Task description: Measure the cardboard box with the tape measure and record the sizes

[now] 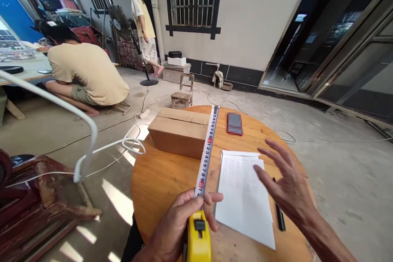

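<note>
My left hand (181, 221) is wrapped round a yellow tape measure (199, 239), with thumb and fingers pinching its blade near the case. The white blade (208, 147) is pulled out and points away from me, its metal hook end up near the table's far edge. Behind and left of the blade sits a closed cardboard box (179, 133). My right hand (284, 180) hovers empty with fingers spread, over the right side of some white sheets (244, 208) bearing rows of small writing. A black pen (280, 216) lies under that hand, beside the paper.
The round wooden table (166, 180) also carries a red-edged phone (234, 123). A white curved tube (92, 131) and a wooden chair (46, 208) stand at left. Beyond are a small chair (182, 94), a fan (121, 20), a crouching person (89, 71) and a walking person (144, 20).
</note>
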Available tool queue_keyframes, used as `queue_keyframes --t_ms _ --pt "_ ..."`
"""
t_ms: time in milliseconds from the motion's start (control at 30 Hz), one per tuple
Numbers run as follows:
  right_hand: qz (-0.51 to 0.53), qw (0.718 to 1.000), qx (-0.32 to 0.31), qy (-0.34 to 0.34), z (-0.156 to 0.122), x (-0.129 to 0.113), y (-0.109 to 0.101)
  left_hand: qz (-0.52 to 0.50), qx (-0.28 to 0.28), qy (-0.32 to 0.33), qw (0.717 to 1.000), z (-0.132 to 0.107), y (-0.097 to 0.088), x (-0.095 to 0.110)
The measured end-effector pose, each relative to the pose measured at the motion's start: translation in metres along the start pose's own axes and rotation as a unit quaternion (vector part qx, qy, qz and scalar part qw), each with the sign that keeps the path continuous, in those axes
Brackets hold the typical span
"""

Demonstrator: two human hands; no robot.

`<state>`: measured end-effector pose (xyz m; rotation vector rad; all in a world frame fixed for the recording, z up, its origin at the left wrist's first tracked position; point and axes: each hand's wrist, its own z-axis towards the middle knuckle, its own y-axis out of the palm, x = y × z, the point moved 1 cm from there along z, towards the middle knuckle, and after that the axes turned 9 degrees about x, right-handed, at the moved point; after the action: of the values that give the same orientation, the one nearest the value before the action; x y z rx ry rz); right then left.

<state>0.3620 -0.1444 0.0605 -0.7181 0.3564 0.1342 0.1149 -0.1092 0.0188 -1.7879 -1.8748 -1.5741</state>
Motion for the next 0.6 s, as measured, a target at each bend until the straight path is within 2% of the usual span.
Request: queue_keyframes --t_ms 67,133,300,500,600 --pt "0.016 0.996 -0.044 -0.080 0.024 -0.023 0.024 0.001 0.008 0.011 1.000 -0.007 -0.008 0.003" --pt "0.015 0.986 -0.098 -0.131 0.045 -0.039 0.051 0.005 0.026 0.006 1.000 -0.014 -0.015 0.007" --pt "-0.021 0.954 -0.226 -0.196 0.090 -0.063 0.103 0.004 0.078 -0.024 0.997 -0.032 -0.028 0.023" --pt "-0.047 0.916 -0.317 -0.240 0.127 -0.080 0.130 -0.015 0.105 -0.023 0.994 -0.034 -0.040 0.031" --pt "-0.047 0.911 -0.326 -0.247 0.133 -0.082 0.133 -0.019 0.111 -0.032 0.993 -0.031 -0.047 0.031"
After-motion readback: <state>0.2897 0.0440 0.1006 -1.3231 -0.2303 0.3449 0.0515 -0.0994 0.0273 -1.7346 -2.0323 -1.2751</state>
